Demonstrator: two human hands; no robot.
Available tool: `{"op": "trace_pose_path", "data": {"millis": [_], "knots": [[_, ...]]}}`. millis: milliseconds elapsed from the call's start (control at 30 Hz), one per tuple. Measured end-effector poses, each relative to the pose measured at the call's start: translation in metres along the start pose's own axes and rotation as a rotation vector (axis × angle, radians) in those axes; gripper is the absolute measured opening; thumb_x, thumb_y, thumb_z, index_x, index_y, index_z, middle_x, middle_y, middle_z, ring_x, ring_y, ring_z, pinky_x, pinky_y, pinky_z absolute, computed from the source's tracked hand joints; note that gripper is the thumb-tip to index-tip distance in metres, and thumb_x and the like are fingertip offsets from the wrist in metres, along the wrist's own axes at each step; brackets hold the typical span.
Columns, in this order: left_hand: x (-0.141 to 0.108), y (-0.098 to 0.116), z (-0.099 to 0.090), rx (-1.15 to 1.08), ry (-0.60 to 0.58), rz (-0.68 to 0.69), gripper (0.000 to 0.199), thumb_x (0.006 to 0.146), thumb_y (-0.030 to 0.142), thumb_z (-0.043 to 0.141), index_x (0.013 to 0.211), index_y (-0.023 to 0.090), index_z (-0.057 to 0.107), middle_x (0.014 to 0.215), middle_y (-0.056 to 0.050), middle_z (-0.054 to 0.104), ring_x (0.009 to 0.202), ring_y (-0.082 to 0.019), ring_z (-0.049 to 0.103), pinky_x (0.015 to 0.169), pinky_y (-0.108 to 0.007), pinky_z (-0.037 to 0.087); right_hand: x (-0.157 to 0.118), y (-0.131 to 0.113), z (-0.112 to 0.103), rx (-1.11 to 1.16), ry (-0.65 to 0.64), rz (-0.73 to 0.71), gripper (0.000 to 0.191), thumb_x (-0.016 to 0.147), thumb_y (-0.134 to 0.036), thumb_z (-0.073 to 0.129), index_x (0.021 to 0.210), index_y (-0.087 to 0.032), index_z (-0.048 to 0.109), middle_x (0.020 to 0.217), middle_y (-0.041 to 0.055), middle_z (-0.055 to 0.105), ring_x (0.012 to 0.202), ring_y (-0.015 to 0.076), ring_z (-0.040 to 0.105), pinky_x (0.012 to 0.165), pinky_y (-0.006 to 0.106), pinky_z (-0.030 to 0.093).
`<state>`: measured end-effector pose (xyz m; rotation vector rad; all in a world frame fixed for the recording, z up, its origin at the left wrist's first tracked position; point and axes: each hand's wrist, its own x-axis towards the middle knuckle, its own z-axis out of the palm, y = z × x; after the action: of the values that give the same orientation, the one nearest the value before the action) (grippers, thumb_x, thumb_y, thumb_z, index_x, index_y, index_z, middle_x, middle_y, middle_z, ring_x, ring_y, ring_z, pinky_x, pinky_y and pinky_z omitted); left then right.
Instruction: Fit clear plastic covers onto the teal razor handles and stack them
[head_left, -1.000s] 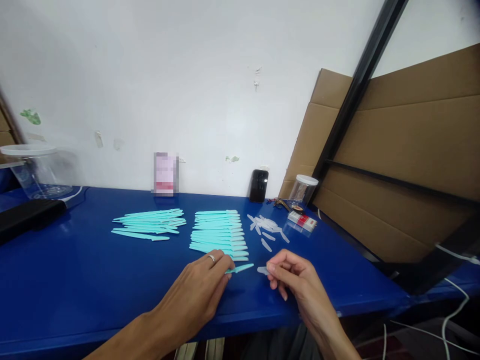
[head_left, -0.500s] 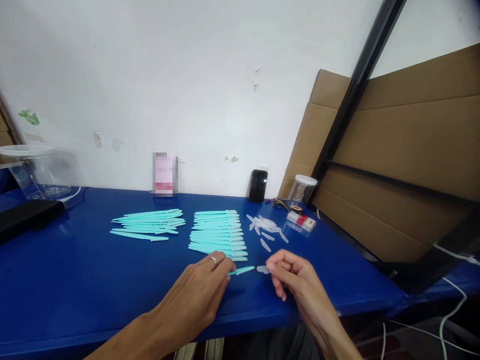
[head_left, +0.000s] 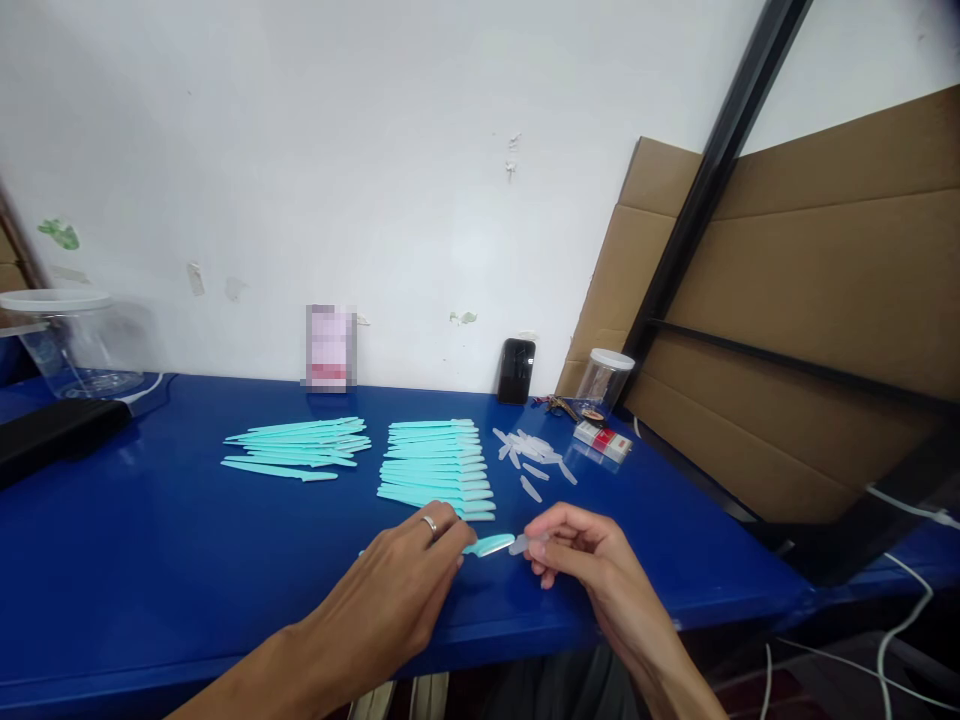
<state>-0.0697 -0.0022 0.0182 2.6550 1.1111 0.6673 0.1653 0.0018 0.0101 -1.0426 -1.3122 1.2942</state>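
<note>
My left hand pinches a turquoise razor-like stick, its blade end pointing right. Between the thumb and fingers of my right hand is a small translucent cap, its tip at the end of the stick. Just beyond my left hand lies a neat column of turquoise sticks with pale covers on their right ends. Farther left is a looser pile of turquoise sticks. Several loose translucent caps are scattered beyond my right hand.
A black phone leans on the wall. Near it stand a small lidded jar and a red-and-white box. At the left are a large clear container and a black object. Cardboard lines the right side.
My right hand has moved slightly left, bringing the cap up to the stick's end. The stick in my left hand has shifted a little right and turned, showing its blade side.
</note>
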Motion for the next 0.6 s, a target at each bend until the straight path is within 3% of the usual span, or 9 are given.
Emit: {"op": "trace_pose_path", "data": {"millis": [200, 367, 600], "knots": [[-0.001, 0.0, 0.0, 0.008, -0.055, 0.041, 0.025, 0.099, 0.012, 0.034, 0.109, 0.022, 0.054, 0.107, -0.006, 0.056, 0.088, -0.018, 0.057, 0.076, -0.028, 0.048, 0.0, 0.0, 0.002, -0.091, -0.033, -0.023, 0.016, 0.073, -0.032, 0.08, 0.078, -0.017, 0.078, 0.068, 0.0021, 0.069, 0.058, 0.0124, 0.056, 0.056, 0.023, 0.043], [-0.004, 0.0, 0.002, -0.027, -0.026, 0.088, 0.023, 0.101, 0.015, 0.032, 0.109, 0.022, 0.053, 0.102, -0.005, 0.058, 0.09, -0.018, 0.055, 0.078, -0.029, 0.048, -0.003, -0.002, 0.009, -0.076, -0.107, -0.003, 0.022, 0.076, -0.036, 0.078, 0.087, -0.017, 0.074, 0.071, 0.0044, 0.074, 0.065, 0.0157, 0.06, 0.058, 0.024, 0.042], [-0.002, 0.003, 0.0, 0.046, -0.071, 0.121, 0.025, 0.098, 0.01, 0.032, 0.105, 0.02, 0.054, 0.099, -0.006, 0.059, 0.09, -0.02, 0.055, 0.074, -0.029, 0.049, -0.004, -0.002, 0.014, -0.057, -0.17, 0.019, 0.027, 0.074, -0.04, 0.079, 0.073, -0.017, 0.063, 0.067, 0.0043, 0.074, 0.059, 0.0142, 0.058, 0.06, 0.026, 0.042]]}}
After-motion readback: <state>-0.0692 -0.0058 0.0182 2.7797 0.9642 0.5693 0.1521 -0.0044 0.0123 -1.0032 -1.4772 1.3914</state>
